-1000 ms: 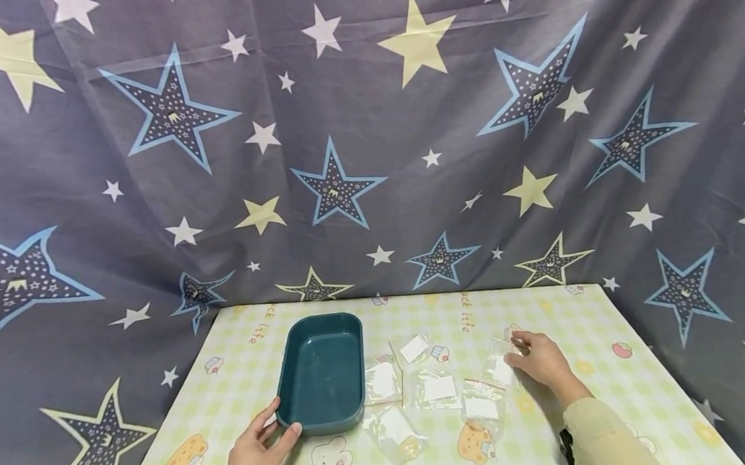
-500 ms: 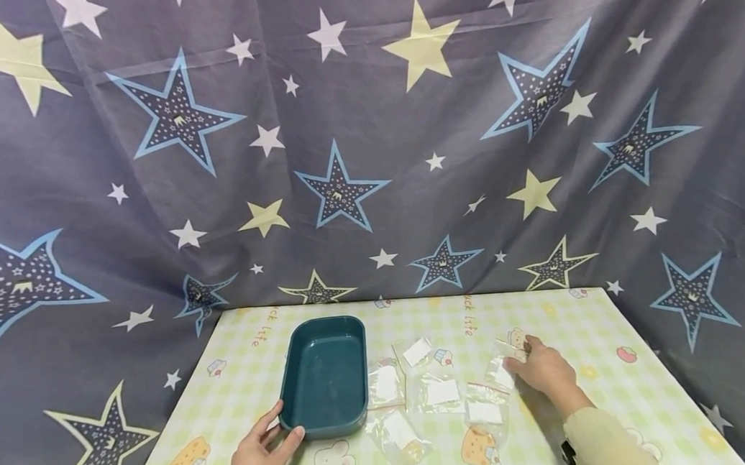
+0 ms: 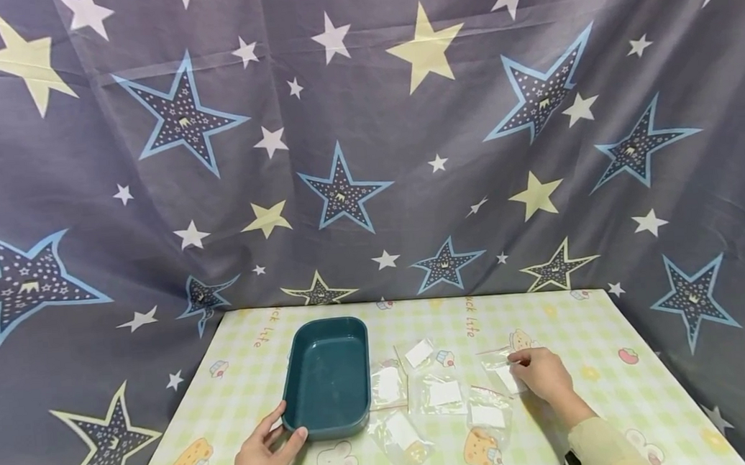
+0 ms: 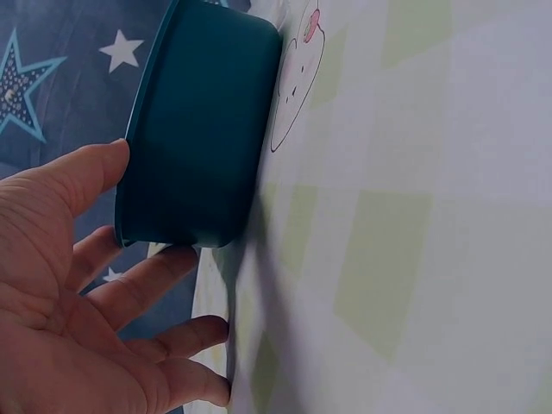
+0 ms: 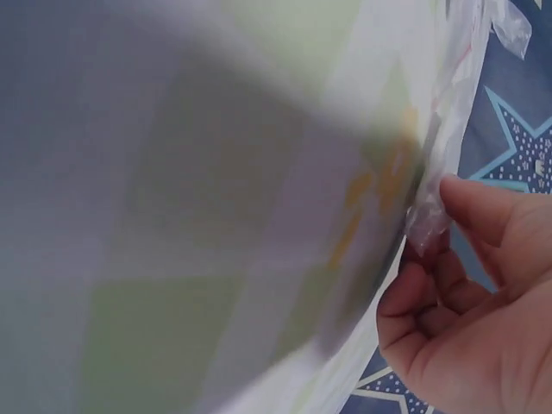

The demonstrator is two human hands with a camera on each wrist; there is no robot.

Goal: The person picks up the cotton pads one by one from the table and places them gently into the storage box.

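A dark teal rectangular plastic basin (image 3: 328, 380) sits on the table, nothing in it. My left hand (image 3: 261, 453) holds its near left corner, thumb on the near side and fingers round the left side; the left wrist view shows the thumb at the rim of the basin (image 4: 194, 129). With thumb and fingers, my right hand (image 3: 545, 375) pinches the right edge of a small clear zip bag (image 3: 497, 368) with a white label inside. In the right wrist view the crinkled plastic of the bag (image 5: 429, 207) lies between thumb and fingers, close over the tabletop.
Between basin and right hand lie several similar bags, among them a near one (image 3: 403, 439), a middle one (image 3: 442, 393) and a red-sealed one (image 3: 488, 415). A checked cloth (image 3: 247, 385) covers the table. Behind hangs a grey star-printed curtain (image 3: 364, 118).
The right hand has shifted slightly toward me, and the bag it pinches has turned, its sealed edge now pointing up and left. The left hand stays on the basin. The head view has shifted slightly.
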